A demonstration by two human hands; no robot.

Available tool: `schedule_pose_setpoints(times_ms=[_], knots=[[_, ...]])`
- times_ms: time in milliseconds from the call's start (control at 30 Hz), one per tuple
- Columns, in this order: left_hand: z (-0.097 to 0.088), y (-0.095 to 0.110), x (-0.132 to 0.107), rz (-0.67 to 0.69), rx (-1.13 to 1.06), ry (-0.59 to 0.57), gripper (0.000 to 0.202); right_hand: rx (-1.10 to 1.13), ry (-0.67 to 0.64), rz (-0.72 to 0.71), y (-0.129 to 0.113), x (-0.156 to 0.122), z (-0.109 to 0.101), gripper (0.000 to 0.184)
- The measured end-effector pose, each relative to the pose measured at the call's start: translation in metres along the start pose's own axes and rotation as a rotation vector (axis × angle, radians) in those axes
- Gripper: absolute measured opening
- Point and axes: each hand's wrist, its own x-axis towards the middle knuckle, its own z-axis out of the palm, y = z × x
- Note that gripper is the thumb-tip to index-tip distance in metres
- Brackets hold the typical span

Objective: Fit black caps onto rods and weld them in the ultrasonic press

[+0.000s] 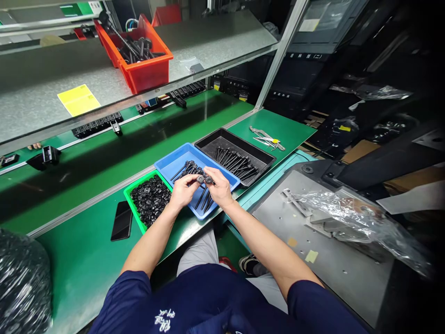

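Observation:
Over the blue tray (175, 157), my left hand (183, 190) pinches a small round black cap (200, 178) between thumb and fingertips. My right hand (220, 188) grips a black bolt (209, 180) close beside it, with its rounded head toward the cap. Whether the two parts touch is too small to tell. Long black bolts (206, 202) lie in the blue tray under my hands, partly hidden by them. To the left, a green tray (130, 197) holds a heap of small black caps (151, 197). Several long black bolts (236, 162) lie in a black tray (266, 157) on the right.
A black phone (121, 221) lies left of the green tray. Wrenches and hex keys (267, 139) rest at the bench's far right. An orange bin (149, 74) of black parts stands on the upper shelf (208, 41). A stuffed plastic bag (22, 283) sits at left.

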Motion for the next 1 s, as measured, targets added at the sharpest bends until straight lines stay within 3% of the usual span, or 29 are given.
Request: schedule_pose_setpoints(times_ms=[100,267,367,467,533,700,1000], knots=[[-0.001,0.002,0.000,-0.024,-0.017,0.002,0.048,0.066,0.011,0.120,0.004,0.000,0.003,0.035],[-0.003,0.010,-0.002,-0.017,-0.010,0.014,0.048,0.315,-0.158,0.770,0.025,-0.002,0.016,0.034],[-0.005,0.015,-0.004,-0.020,-0.003,0.022,0.046,0.266,-0.306,0.968,0.027,0.001,0.017,0.041],[-0.004,0.019,-0.006,-0.026,-0.011,0.019,0.046,-0.054,-0.319,0.880,0.016,0.004,0.009,0.059],[-0.002,0.020,-0.007,-0.031,-0.047,0.012,0.048,-0.150,-0.272,0.796,0.005,0.004,0.000,0.059],[0.007,0.021,-0.010,-0.026,-0.120,0.004,0.050,0.017,-0.259,0.783,-0.012,-0.015,-0.024,0.055],[0.033,0.046,-0.017,-0.052,-0.256,-0.033,0.049,0.285,-0.099,0.805,-0.028,-0.080,-0.060,0.071]])
